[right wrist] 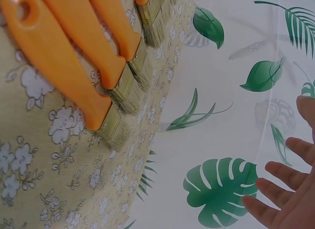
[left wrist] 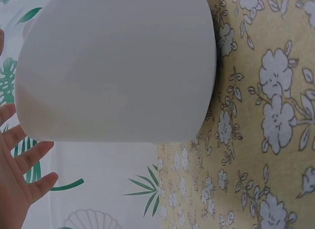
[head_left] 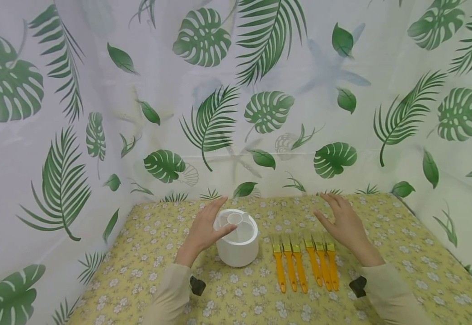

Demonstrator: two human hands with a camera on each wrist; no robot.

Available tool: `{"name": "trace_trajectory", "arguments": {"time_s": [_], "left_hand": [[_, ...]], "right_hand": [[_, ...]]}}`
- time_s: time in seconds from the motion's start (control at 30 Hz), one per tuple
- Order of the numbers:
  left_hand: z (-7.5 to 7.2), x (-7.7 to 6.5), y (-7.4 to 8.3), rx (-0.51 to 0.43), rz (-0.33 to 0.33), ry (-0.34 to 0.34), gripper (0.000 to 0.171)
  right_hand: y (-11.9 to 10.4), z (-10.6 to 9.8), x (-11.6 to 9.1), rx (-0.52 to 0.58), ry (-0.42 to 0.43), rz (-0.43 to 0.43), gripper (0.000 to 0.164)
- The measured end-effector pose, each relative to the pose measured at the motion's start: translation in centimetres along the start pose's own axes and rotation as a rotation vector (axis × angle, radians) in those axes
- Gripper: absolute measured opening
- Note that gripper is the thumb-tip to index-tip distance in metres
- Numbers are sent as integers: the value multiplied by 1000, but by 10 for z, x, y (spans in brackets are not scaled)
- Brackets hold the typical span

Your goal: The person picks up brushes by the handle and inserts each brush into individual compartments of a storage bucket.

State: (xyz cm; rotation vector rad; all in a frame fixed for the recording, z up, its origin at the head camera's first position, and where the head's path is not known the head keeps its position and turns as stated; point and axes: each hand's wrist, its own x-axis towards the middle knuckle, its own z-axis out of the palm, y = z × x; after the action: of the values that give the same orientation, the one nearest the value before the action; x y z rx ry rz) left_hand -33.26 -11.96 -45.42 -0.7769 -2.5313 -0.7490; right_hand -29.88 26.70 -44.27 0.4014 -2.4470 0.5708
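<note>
A white round organizer with a ring in its centre and divided compartments stands upright on the table. My left hand is beside and over its left rim, fingers spread and holding nothing; in the left wrist view the organizer's smooth wall fills most of the picture. To the right of it lie several paintbrushes with orange handles and pale bristles, in two groups, bristles pointing away from me. Above and right of them my right hand hovers with fingers extended and nothing in its grasp. The nearest brush shows large in the right wrist view.
A yellow flowered cloth covers the table. White curtains with green leaf prints hang along the back and both sides. Dark wrist straps show at the sleeves.
</note>
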Motion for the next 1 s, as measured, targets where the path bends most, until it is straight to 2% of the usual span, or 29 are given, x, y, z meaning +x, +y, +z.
{"name": "trace_trajectory", "arguments": {"time_s": [0.23, 1.0], "left_hand": [[1, -5, 1, -29, -67, -26, 80], [12, -16, -6, -109, -144, -64, 93]], "right_hand": [[2, 0, -5, 13, -3, 3, 56], [8, 8, -24, 23, -119, 142, 58]]}}
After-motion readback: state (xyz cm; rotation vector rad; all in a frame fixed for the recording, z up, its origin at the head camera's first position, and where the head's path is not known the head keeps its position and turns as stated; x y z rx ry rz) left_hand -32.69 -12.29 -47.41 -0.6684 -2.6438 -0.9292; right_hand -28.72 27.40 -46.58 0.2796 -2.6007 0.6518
